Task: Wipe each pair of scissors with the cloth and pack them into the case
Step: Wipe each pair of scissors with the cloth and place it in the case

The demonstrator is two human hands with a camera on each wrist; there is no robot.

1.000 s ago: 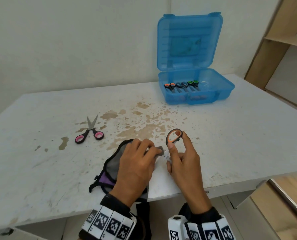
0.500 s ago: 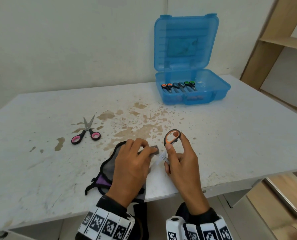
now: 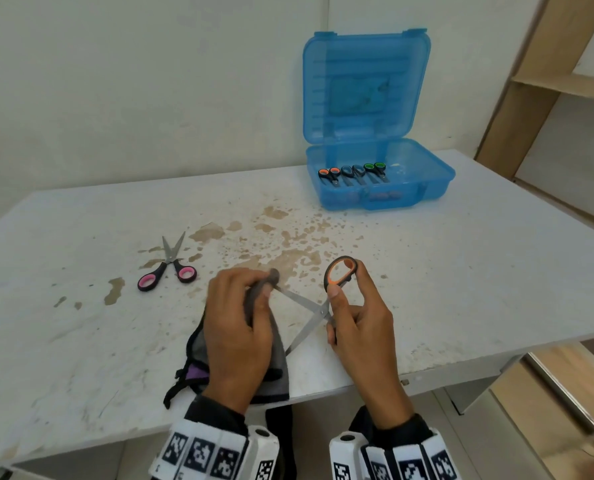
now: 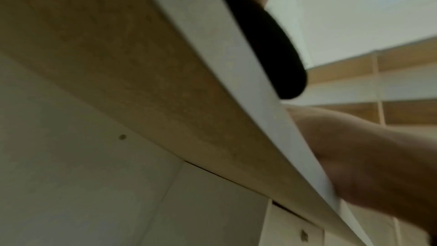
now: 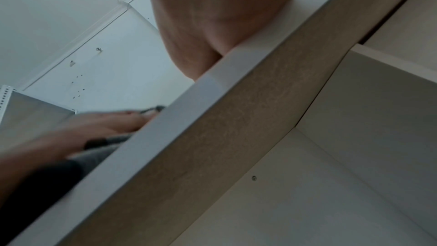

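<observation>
In the head view my right hand (image 3: 349,306) grips the handles of orange-and-black scissors (image 3: 314,308), whose blades are spread apart over the table's front edge. My left hand (image 3: 250,306) pinches the grey cloth (image 3: 274,355) round the tip of the upper blade. The cloth's lower part lies on the table under my left palm. A pink-handled pair of scissors (image 3: 169,268) lies on the table to the left. The open blue case (image 3: 380,181) stands at the back with three pairs of scissors (image 3: 354,173) laid side by side inside. Both wrist views show mostly the table's underside.
The white table (image 3: 461,271) has brown stains across its middle. Wooden shelving (image 3: 544,81) stands at the right, past the table's edge. A wall runs close behind the case.
The scissor blades have opened wide. My left hand with the cloth has slid along the upper blade out to its tip, away from my right hand.
</observation>
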